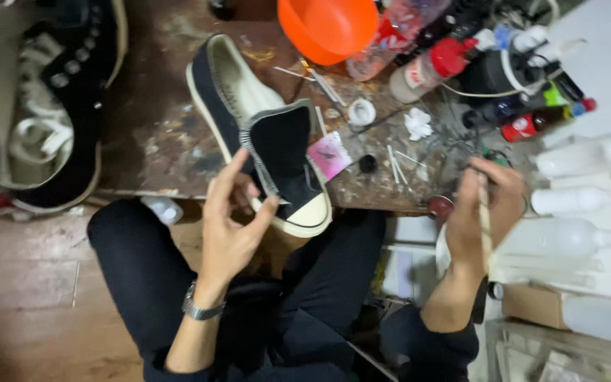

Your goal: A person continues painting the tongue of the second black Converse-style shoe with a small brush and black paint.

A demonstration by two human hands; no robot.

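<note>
1. Left hand (231, 219): palm up, fingers loosely spread and curled. Thumb and fingertips touch the near edge of the black slip-on shoe (263, 134); nothing is clamped inside the hand.
2. Shoe position: lies on the worktop (157, 127), cream toe cap overhanging the near edge, cream lining facing up.
3. Right hand (482, 212): fingers closed around a thin pale stick (484, 212), probably a brush handle, held roughly upright. Its tip is hidden.
4. Right hand location: at the worktop's right end, just beside a small dark red pot (441, 206).
5. Surroundings: orange bowl (327, 27), red-capped bottles (429, 67) and a black high-top shoe (65, 106) at the left.
</note>
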